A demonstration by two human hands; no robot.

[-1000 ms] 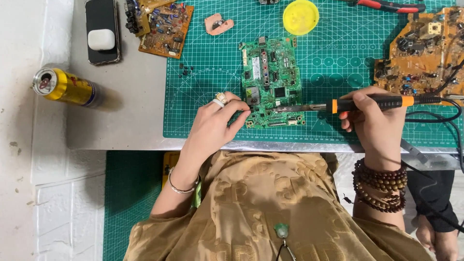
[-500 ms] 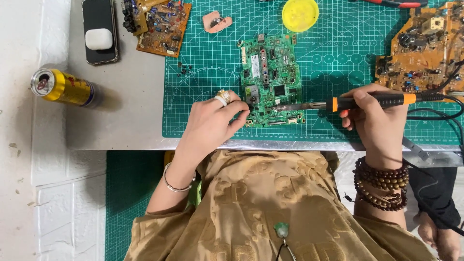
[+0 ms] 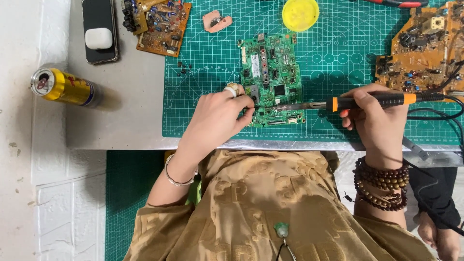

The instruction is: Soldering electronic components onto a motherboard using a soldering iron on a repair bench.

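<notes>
A green circuit board [image 3: 270, 72] lies on the green cutting mat [image 3: 338, 121]. My left hand [image 3: 217, 118], with a ring on one finger, rests on the board's lower left corner and pins it down. My right hand [image 3: 374, 113] grips a soldering iron [image 3: 367, 101] with an orange and black handle. Its metal tip reaches left to the lower part of the green board. A black cord runs from the iron off to the right.
A brown circuit board [image 3: 425, 48] sits at the right, another brown circuit board [image 3: 159, 24] at top left. A yellow lid [image 3: 300, 13], a pink piece [image 3: 216, 21], a phone with a white case [image 3: 99, 31] and a yellow can [image 3: 63, 87] lie around.
My left hand has shifted slightly along the board's lower left corner. The soldering iron stays at the board's lower edge.
</notes>
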